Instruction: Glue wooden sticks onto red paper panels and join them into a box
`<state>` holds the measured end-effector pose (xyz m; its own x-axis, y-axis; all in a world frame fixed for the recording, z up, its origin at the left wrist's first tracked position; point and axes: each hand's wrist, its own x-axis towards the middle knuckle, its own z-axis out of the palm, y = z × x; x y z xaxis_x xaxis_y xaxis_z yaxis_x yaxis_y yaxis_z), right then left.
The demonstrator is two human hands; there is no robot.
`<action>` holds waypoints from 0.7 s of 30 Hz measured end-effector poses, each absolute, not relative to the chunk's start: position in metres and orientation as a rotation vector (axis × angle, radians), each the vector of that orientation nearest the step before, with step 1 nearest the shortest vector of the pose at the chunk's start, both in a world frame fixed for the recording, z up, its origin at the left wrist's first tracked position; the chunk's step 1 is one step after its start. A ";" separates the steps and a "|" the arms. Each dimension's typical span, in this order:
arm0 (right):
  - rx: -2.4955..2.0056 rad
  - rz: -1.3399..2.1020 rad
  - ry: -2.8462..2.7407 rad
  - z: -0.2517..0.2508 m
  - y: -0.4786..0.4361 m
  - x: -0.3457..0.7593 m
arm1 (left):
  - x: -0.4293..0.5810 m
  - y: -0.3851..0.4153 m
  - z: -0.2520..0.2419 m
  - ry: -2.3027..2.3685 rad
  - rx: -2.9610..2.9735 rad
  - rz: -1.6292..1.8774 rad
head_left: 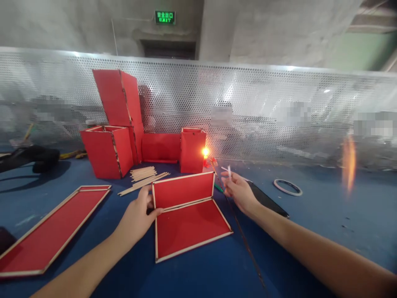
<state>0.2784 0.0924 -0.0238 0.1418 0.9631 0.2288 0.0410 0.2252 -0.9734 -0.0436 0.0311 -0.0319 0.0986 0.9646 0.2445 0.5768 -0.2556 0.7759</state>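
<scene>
My left hand (139, 213) pinches the left end of a red panel piece (192, 227) edged with pale wooden strips, thumb in front and fingers behind. Its two panels meet at an angle, one lying on the table and the other standing up at the back. To the right of it, my right hand (240, 190) is raised above the table, its fingers closed on a short whitish glue stick (229, 172) that points upward. A small bright flame (205, 152) burns beyond the piece, left of the right hand; its base is hard to make out.
Red boxes (107, 153) stand at the back left, beside a red cylinder (161, 147) and a smaller box (192, 151). Thin wooden sticks (144, 179) lie before them. A long framed panel (57, 231) is at left, a dark phone-like slab (268, 200) and tape roll (288, 187) at right.
</scene>
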 end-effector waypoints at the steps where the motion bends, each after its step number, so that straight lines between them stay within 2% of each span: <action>1: -1.123 0.884 -1.264 -0.026 0.090 0.277 | -0.044 0.032 -0.033 1.503 1.887 1.036; 7: -1.131 0.712 -1.477 -0.029 0.080 0.275 | -0.044 0.033 -0.034 1.486 1.896 1.042; 21: -1.170 0.594 -1.731 -0.031 0.090 0.280 | -0.048 0.039 -0.047 1.455 1.909 1.014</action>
